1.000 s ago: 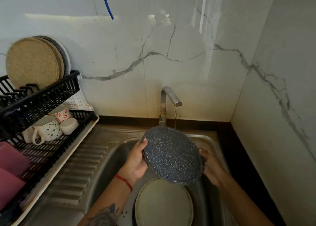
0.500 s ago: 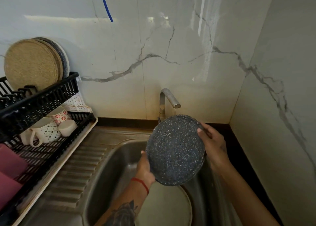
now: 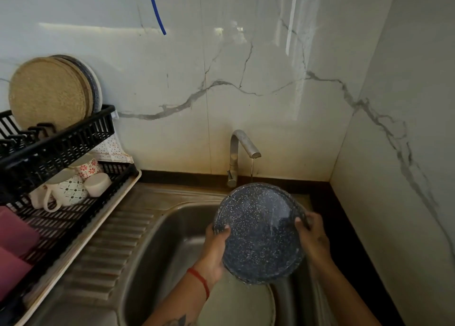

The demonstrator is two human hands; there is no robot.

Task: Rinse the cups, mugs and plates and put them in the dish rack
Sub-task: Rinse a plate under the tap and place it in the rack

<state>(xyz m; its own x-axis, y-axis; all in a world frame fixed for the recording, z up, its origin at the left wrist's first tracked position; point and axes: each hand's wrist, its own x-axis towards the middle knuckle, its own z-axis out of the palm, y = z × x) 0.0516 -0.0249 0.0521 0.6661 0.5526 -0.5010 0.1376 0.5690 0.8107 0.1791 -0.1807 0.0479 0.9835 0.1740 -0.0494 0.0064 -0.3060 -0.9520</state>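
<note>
Hands were both on the speckled plate, held tilted over the sink with its dark face toward the camera. Left hand gripped the left edge, thumb hooked over the rim onto the face, red thread on the wrist. Right hand clamped the right edge, thumb on the front and fingers curled behind. Plate's top rim sat right under the tap, and a thin stream was running down onto it, with water streaking the right side of the face.

Down in the basin, below the held plate, a pale plate lay flat, partly hidden by the arms.

Off to the left, the black dish rack stood on the draining board. Upper tier had a few round plates standing on edge, the front one a straw-coloured weave look, darker ones behind. Lower tier held patterned mugs lying on their sides, touching each other, plus something pink nearer the camera, couldn't tell what it was.
</note>
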